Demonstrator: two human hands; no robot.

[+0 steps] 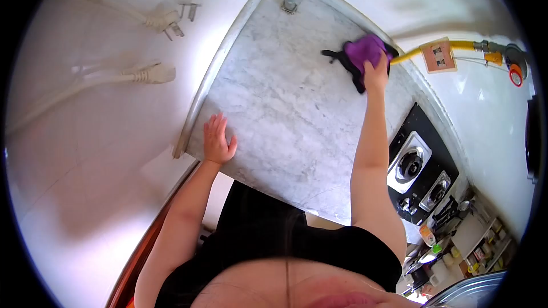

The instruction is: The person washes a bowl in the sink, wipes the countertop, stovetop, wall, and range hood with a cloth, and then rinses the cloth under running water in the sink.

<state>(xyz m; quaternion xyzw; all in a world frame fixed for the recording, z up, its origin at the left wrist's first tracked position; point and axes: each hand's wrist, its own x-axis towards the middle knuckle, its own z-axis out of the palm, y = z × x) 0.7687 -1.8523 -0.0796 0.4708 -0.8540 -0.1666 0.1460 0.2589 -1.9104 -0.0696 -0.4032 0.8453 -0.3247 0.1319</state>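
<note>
Fingers of our right hand (375, 76) are bunched on a purple-and-black cloth (362, 52), grasping it, though the folds hide the fingertips. The cloth lies crumpled toward the far right of a grey-veined marble countertop (279, 105), near its raised back edge, with a black strip trailing to the left. A yellow hose (407, 56) runs down to the cloth's right side; we cannot tell whether they touch. Our left hand (217, 145) holds nothing: its fingers are spread on the stone near the front left corner, seemingly bracing us. A two-burner stove (412, 162) sits nearer to us on the right. We judge the step in hand to be wiping along that back edge. The next move seems to call for a firm hold and a stroke across bare marble, clear of the hose.
</note>
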